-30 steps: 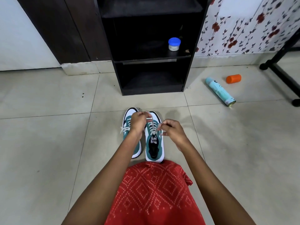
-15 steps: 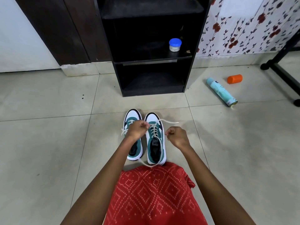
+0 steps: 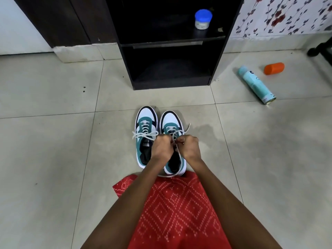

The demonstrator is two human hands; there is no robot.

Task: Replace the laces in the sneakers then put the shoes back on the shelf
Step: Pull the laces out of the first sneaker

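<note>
meanwhile, on the tiled floor (image 3: pixel 53 141), a person bends over the right-hand sneaker (image 3: pixel 171 123). the left hand (image 3: pixel 161 150) and right hand (image 3: pixel 189 147) each have their grip curled in, pinching the white lace (image 3: pixel 177 133) above the tongue. the pair stands side by side on the floor, just in front of the dark shelf unit (image 3: pixel 170 44), and the left-hand sneaker (image 3: pixel 146 115) already carries a tied bow (image 3: pixel 143 134). the likely risk is a loop slipping from either pinch, which would leave the knot slack. a loose end curling round the heel beside the red garment (image 3: pixel 176 203) could also snag or pull the bow uneven. a blue-lidded jar (image 3: pixel 203 19) takes up part of the middle shelf and may crowd the shoes if they go there. a teal spray can (image 3: pixel 256 85) and an orange cap (image 3: pixel 274 68) lie well off to the right, apart from the sneakers and the shelf front.
</note>
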